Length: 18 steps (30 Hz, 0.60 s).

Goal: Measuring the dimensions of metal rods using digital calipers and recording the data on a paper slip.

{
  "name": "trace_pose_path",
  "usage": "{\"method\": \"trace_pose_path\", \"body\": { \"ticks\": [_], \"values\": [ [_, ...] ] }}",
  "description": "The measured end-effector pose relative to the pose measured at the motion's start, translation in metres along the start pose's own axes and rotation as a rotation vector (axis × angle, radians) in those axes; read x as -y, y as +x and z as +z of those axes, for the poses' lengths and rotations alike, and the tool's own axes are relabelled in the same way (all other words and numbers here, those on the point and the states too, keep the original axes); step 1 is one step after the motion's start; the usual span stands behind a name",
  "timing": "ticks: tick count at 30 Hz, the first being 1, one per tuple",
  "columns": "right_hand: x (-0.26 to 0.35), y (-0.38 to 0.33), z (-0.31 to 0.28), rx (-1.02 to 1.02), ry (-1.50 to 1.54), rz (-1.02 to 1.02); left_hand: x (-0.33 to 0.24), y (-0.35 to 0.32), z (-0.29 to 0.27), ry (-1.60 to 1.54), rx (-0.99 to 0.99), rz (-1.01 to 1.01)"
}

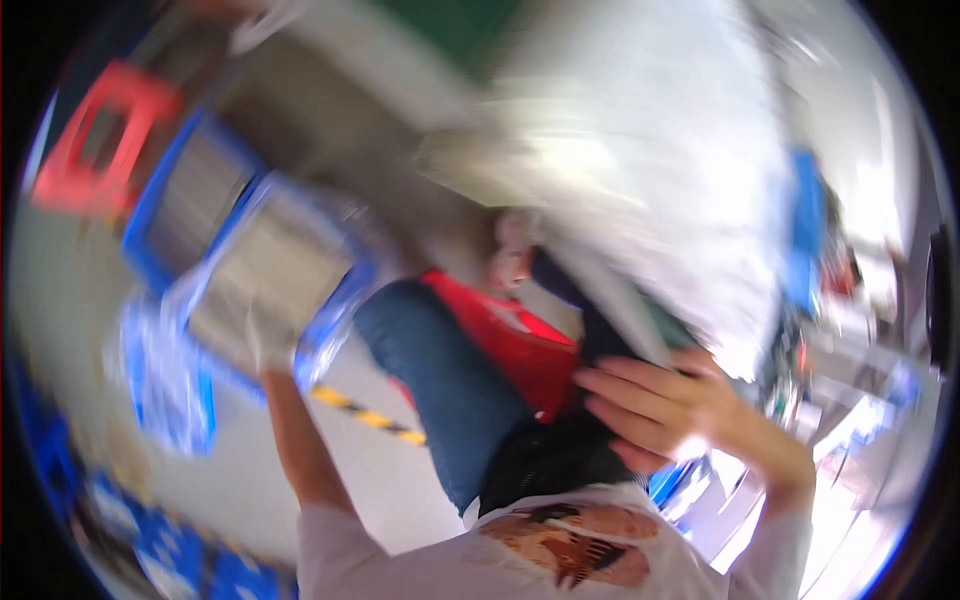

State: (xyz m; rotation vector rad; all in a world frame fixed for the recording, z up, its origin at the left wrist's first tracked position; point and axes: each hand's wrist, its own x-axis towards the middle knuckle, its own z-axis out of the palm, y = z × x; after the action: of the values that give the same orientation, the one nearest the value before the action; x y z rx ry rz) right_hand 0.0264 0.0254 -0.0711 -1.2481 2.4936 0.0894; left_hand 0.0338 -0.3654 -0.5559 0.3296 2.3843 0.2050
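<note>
My left arm stretches down to a blue crate point(225, 370) lined with clear plastic. The left hand point(268, 335) is a pale, motion-smeared shape over the crate's brownish-grey inside; it seems to wear a white glove or cover, and its fingers cannot be made out. Beside the edge of a white-topped table point(660, 200), my right hand point(665, 405) has its long fingers stretched and slightly apart, the thumb side touching or very near the edge. No object shows in it.
A second blue crate point(160, 240) adjoins the first, with a red plastic stool point(105, 140) beyond. Clear plastic point(160, 370) hangs at the crate's left. Under my legs is a red seat point(510, 350). Yellow-black tape point(370, 415) marks the floor. Blue bins point(170, 550) stand lower left.
</note>
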Motion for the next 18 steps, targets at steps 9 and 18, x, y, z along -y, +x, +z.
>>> {"method": "trace_pose_path", "body": {
  "ticks": [9, 18],
  "values": [
    [-0.004, 0.004, 0.039, -0.629, 0.280, -0.299, -0.164, -0.222, -0.176, -1.823, -0.918, -0.037],
    [0.012, -0.182, 0.081, -1.115, 0.052, 0.150, -0.253, -0.250, -0.210, -1.272, -1.251, 0.439]
  ]
}}
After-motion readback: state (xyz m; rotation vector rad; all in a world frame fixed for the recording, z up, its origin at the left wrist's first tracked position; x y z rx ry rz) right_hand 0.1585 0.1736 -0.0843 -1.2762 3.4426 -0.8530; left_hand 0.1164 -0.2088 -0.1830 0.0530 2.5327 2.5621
